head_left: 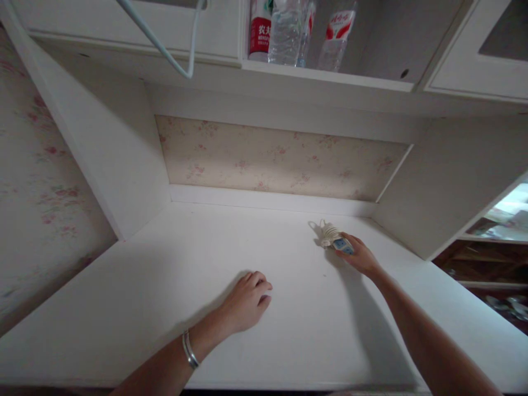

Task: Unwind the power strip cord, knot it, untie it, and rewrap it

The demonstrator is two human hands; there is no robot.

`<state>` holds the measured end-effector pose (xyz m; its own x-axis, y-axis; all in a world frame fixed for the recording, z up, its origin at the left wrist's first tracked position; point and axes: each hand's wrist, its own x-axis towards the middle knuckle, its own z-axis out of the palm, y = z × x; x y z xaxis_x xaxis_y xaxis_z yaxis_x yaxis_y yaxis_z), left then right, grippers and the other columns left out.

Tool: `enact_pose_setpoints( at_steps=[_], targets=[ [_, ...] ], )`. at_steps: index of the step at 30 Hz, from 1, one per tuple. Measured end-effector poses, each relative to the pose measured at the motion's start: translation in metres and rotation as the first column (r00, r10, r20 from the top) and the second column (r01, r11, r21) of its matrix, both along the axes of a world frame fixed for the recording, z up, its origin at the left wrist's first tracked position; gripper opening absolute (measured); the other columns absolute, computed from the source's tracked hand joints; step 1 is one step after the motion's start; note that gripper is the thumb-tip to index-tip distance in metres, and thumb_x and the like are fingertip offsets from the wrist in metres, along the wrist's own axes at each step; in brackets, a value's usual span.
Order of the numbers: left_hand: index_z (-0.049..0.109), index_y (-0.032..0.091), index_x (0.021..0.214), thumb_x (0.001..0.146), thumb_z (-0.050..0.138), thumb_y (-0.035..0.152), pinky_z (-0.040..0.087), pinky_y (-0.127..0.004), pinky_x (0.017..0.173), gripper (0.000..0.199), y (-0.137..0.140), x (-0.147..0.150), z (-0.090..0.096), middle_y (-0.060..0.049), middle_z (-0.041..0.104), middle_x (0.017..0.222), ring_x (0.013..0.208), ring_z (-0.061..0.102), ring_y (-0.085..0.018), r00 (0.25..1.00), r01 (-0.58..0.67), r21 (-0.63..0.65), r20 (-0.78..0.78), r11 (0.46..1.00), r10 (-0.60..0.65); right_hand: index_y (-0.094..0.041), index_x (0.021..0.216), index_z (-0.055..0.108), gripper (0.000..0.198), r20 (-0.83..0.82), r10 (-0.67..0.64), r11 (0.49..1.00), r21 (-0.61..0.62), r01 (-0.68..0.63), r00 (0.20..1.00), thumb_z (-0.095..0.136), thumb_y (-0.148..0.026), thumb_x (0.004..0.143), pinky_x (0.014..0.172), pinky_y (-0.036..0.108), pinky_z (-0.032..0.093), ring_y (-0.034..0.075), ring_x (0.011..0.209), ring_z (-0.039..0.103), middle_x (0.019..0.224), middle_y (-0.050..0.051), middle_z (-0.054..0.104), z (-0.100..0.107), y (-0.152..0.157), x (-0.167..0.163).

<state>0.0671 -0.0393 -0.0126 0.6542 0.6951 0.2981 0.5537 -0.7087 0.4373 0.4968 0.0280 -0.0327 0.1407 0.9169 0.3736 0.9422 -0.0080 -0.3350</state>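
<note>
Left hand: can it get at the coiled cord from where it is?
Probably yes, with some reach: no object shows between the left hand and the coiled cord. The right hand holds the blue-faced block beside it, leaving the cord uncovered.

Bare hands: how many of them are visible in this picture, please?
2: the bare left hand over the white tabletop, and the bare right hand holding the blue-and-white corded block.

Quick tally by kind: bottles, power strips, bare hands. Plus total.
Bottles: 4 visible on the shelf
Power strip: 1
Hands: 2 (left hand, right hand)
Total: 7
</note>
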Motion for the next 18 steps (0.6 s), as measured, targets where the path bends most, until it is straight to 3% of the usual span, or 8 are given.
enact_pose_setpoints(
  at_steps=[6, 12, 16, 18],
  targets=[
    [0.06, 0.023, 0.099, 0.085, 0.05, 0.022, 0.038, -0.035, 0.09, 0.017, 0.0, 0.0, -0.001, -0.003, 0.055, 0.1, 0.097, 0.048, -0.018, 1.0, -0.002, 0.011, 0.011, 1.0, 0.002, -0.025, 0.135, 0.038, 0.067, 0.119, -0.085, 0.996, -0.003, 0.086, 0.989, 0.055, -0.05, 0.076, 0.095, 0.038, 0.04, 0.029, 0.119, 0.046, 0.139, 0.013, 0.036, 0.001, -0.005, -0.012],
    [0.061, 0.023, 0.096, 0.084, 0.05, 0.021, 0.038, -0.034, 0.09, 0.016, 0.001, 0.0, -0.001, -0.003, 0.056, 0.099, 0.096, 0.05, -0.018, 1.0, -0.002, -0.003, 0.022, 1.0, 0.002, -0.023, 0.134, 0.037, 0.064, 0.265, -0.135, 0.988, 0.11, 0.109, 0.955, 0.054, -0.044, 0.076, 0.096, 0.044, 0.038, 0.031, 0.119, 0.043, 0.137, 0.012, 0.04, 0.031, -0.019, -0.046],
    [0.062, 0.022, 0.093, 0.083, 0.05, 0.02, 0.039, -0.031, 0.088, 0.016, 0.003, 0.001, -0.002, -0.002, 0.058, 0.098, 0.094, 0.052, -0.017, 0.997, 0.005, -0.054, 0.077, 0.999, -0.001, -0.022, 0.129, 0.042, 0.059, 0.222, -0.023, 0.971, 0.238, -0.031, 0.975, 0.052, -0.022, 0.071, 0.103, 0.046, 0.026, 0.029, 0.125, 0.036, 0.135, 0.01, 0.042, 0.053, -0.034, -0.103],
    [0.061, 0.022, 0.097, 0.084, 0.048, 0.02, 0.041, -0.028, 0.083, 0.019, 0.005, 0.003, -0.003, -0.003, 0.058, 0.1, 0.088, 0.054, -0.015, 0.991, -0.011, -0.117, 0.134, 0.993, 0.027, -0.021, 0.121, 0.048, 0.051, 0.033, 0.111, 0.966, 0.23, -0.116, 0.993, 0.048, -0.018, 0.07, 0.098, 0.04, 0.034, 0.025, 0.115, 0.046, 0.125, 0.009, 0.051, 0.055, -0.043, -0.145]
  ],
)
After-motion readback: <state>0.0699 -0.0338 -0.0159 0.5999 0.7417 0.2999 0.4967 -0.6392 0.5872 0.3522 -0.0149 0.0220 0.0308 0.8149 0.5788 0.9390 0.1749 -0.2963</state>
